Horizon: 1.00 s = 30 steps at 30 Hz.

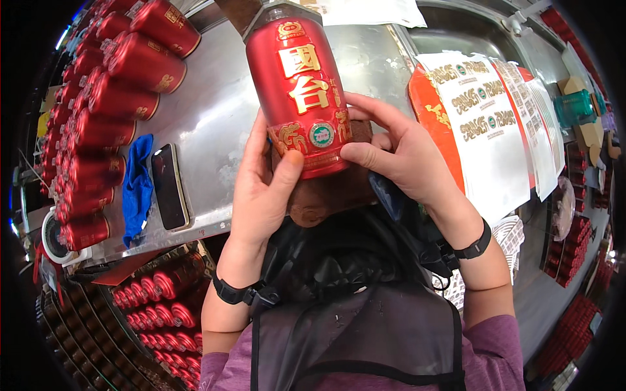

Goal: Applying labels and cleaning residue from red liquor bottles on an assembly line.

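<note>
A shiny red bottle (264, 78) with raised gold lettering and a small round green-and-white emblem lies between my hands, its base toward me. My left hand (261, 186) grips the lower left side, thumb on the front near the base. On the other side my right hand (398, 146) holds the lower right, thumb by the bottom corner and fingers behind. Beneath the base is a brown padded support (319, 199). The far end of the bottle is cut by the top of the picture, beside a brown block (240, 12).
Several red bottles (134, 94) stand in rows on the metal table (208, 130) at left. Near them lie a blue cloth (137, 189) and a phone (170, 186). White label sheets (492, 137) lie at right. Crates of red bottles (163, 303) sit below left.
</note>
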Each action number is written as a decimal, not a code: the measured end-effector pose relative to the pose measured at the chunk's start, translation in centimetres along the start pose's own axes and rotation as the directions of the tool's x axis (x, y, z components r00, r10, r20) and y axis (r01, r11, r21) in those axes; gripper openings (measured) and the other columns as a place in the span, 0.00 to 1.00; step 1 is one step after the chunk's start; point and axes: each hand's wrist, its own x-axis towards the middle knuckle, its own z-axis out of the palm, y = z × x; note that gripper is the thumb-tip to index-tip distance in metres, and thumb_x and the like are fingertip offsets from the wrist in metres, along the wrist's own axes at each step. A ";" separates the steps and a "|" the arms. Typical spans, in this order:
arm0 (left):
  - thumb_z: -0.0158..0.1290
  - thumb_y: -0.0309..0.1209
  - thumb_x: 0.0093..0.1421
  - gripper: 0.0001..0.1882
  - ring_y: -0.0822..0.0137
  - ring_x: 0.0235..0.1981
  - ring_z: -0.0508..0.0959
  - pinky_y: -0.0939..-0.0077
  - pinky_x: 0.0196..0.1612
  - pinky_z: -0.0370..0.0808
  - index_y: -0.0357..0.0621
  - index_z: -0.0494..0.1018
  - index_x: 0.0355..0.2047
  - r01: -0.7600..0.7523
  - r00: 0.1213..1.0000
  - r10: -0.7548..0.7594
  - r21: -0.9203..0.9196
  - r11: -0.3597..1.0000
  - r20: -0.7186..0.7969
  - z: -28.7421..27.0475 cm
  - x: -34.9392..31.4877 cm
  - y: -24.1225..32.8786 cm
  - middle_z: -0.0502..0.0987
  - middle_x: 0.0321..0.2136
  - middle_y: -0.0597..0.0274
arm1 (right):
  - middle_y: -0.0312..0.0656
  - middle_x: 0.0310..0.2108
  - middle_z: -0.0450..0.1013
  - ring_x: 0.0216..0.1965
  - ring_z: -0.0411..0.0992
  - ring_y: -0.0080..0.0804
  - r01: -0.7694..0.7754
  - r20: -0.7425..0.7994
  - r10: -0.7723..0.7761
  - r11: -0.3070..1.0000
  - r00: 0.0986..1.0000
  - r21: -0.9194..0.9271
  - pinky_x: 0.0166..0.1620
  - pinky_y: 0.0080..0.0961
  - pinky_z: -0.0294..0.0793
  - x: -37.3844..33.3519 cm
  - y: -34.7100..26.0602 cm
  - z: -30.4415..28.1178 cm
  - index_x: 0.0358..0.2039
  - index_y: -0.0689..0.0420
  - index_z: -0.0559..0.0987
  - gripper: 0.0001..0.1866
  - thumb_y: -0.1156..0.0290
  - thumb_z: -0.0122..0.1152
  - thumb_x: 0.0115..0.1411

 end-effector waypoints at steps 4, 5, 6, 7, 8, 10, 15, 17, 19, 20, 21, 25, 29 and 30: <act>0.55 0.27 0.67 0.39 0.63 0.66 0.63 0.65 0.67 0.62 0.41 0.46 0.73 -0.009 1.000 0.009 0.020 1.000 0.016 0.2 0.0 0.0 0.60 0.67 0.55 | 0.31 0.49 0.77 0.22 0.57 0.09 -0.006 -0.015 0.006 0.998 1.000 -0.055 0.27 0.11 0.63 -0.1 -0.1 0.1 0.63 0.59 0.71 0.36 0.66 0.74 0.56; 0.55 0.26 0.66 0.40 0.63 0.66 0.63 0.65 0.67 0.62 0.41 0.46 0.73 -0.009 1.000 0.009 0.014 1.000 0.018 0.2 0.0 0.0 0.60 0.67 0.55 | 0.31 0.49 0.77 0.22 0.57 0.09 -0.006 -0.018 0.005 0.998 1.000 -0.060 0.27 0.11 0.63 -0.1 -0.1 -0.1 0.63 0.59 0.71 0.36 0.66 0.74 0.56; 0.55 0.26 0.66 0.40 0.63 0.66 0.63 0.65 0.67 0.62 0.41 0.46 0.73 -0.011 1.000 0.011 0.008 1.000 0.022 0.0 0.0 -0.1 0.60 0.67 0.55 | 0.32 0.48 0.77 0.24 0.59 0.09 -0.016 -0.010 0.015 0.998 1.000 -0.055 0.29 0.11 0.64 -0.1 -0.2 -0.2 0.63 0.59 0.71 0.33 0.66 0.72 0.58; 0.56 0.26 0.66 0.41 0.63 0.67 0.62 0.65 0.68 0.61 0.41 0.45 0.73 -0.020 0.999 0.020 0.013 1.000 0.026 -0.2 0.0 -0.2 0.59 0.67 0.55 | 0.32 0.48 0.77 0.25 0.61 0.10 -0.024 0.001 0.024 0.999 1.000 -0.047 0.31 0.10 0.65 0.0 -0.2 -0.3 0.62 0.59 0.71 0.31 0.66 0.70 0.60; 0.56 0.26 0.66 0.41 0.62 0.67 0.62 0.64 0.68 0.61 0.41 0.45 0.73 -0.028 0.999 0.028 0.017 0.999 0.031 -0.2 0.0 -0.3 0.58 0.68 0.55 | 0.32 0.48 0.77 0.25 0.61 0.10 -0.022 0.000 0.022 0.999 1.000 -0.048 0.31 0.10 0.65 0.1 -0.7 -0.6 0.62 0.59 0.71 0.31 0.66 0.70 0.60; 0.56 0.26 0.65 0.42 0.62 0.67 0.61 0.64 0.68 0.61 0.40 0.44 0.73 -0.034 0.999 0.034 -0.002 0.999 0.013 0.1 -0.1 -0.2 0.58 0.68 0.54 | 0.33 0.48 0.77 0.34 0.69 0.12 -0.151 -0.140 0.159 0.986 0.977 0.066 0.39 0.10 0.68 0.4 -1.9 -1.8 0.61 0.61 0.72 0.26 0.67 0.63 0.65; 0.58 0.27 0.64 0.45 0.61 0.68 0.59 0.63 0.68 0.61 0.37 0.43 0.73 -0.119 0.986 0.140 0.208 0.971 -0.088 0.0 0.9 0.2 0.56 0.69 0.51 | 0.36 0.40 0.77 0.43 0.72 0.16 0.127 -0.284 -0.080 0.980 0.955 0.153 0.47 0.15 0.73 0.9 -2.9 -1.8 0.58 0.62 0.73 0.22 0.73 0.63 0.64; 0.59 0.27 0.63 0.45 0.62 0.65 0.64 0.64 0.66 0.65 0.35 0.43 0.72 -0.146 0.973 0.196 0.334 0.931 -0.120 1.0 1.4 0.9 0.59 0.67 0.49 | 0.36 0.40 0.77 0.42 0.73 0.16 0.129 -0.238 -0.096 0.984 0.966 0.127 0.47 0.15 0.73 0.2 -3.9 -0.8 0.56 0.62 0.74 0.22 0.75 0.64 0.62; 0.59 0.25 0.63 0.45 0.62 0.63 0.67 0.65 0.64 0.67 0.35 0.42 0.72 -0.133 0.981 0.168 0.284 0.949 -0.101 1.9 1.5 1.1 0.61 0.65 0.49 | 0.36 0.40 0.77 0.41 0.74 0.17 0.101 -0.195 -0.099 0.995 0.976 -0.001 0.46 0.15 0.74 -0.8 -5.0 -0.6 0.52 0.62 0.76 0.19 0.79 0.65 0.60; 0.59 0.24 0.62 0.46 0.63 0.60 0.70 0.66 0.62 0.69 0.35 0.42 0.72 -0.117 0.987 0.139 0.234 0.965 -0.080 2.2 1.6 1.1 0.63 0.63 0.50 | 0.36 0.40 0.77 0.41 0.74 0.17 0.101 -0.199 -0.100 0.995 0.975 -0.003 0.46 0.15 0.74 -1.1 -5.0 -0.6 0.52 0.62 0.76 0.19 0.79 0.65 0.60; 0.59 0.24 0.62 0.46 0.63 0.60 0.70 0.66 0.62 0.69 0.35 0.42 0.72 -0.118 0.987 0.139 0.232 0.966 -0.076 2.5 1.7 1.1 0.63 0.63 0.50 | 0.35 0.40 0.77 0.40 0.74 0.16 0.159 -0.219 -0.151 0.987 0.964 0.019 0.45 0.15 0.74 -1.3 -4.9 -0.6 0.51 0.62 0.77 0.18 0.79 0.65 0.60; 0.58 0.20 0.62 0.46 0.64 0.57 0.73 0.67 0.60 0.72 0.36 0.40 0.72 -0.119 0.988 0.132 0.149 0.982 -0.081 2.5 1.7 1.3 0.66 0.61 0.50 | 0.33 0.40 0.78 0.41 0.74 0.16 0.197 -0.259 -0.188 0.980 0.947 0.010 0.44 0.16 0.74 -1.3 -4.7 -0.9 0.48 0.59 0.80 0.16 0.80 0.66 0.58; 0.56 0.17 0.61 0.47 0.64 0.57 0.73 0.67 0.60 0.72 0.37 0.39 0.72 -0.112 0.990 0.125 0.158 0.981 -0.073 2.5 1.6 1.5 0.67 0.60 0.51 | 0.34 0.37 0.78 0.40 0.75 0.21 0.209 -0.276 -0.247 0.965 0.929 -0.160 0.44 0.19 0.75 -1.5 -4.5 -1.1 0.44 0.58 0.82 0.14 0.80 0.68 0.56; 0.56 0.17 0.61 0.47 0.64 0.57 0.73 0.67 0.60 0.72 0.37 0.39 0.72 -0.113 0.989 0.126 0.159 0.981 -0.074 2.4 1.6 1.5 0.67 0.60 0.51 | 0.36 0.39 0.78 0.40 0.75 0.25 0.321 -0.174 -0.417 0.856 0.892 -0.406 0.43 0.22 0.75 -1.4 -4.6 -1.2 0.43 0.59 0.83 0.15 0.83 0.68 0.53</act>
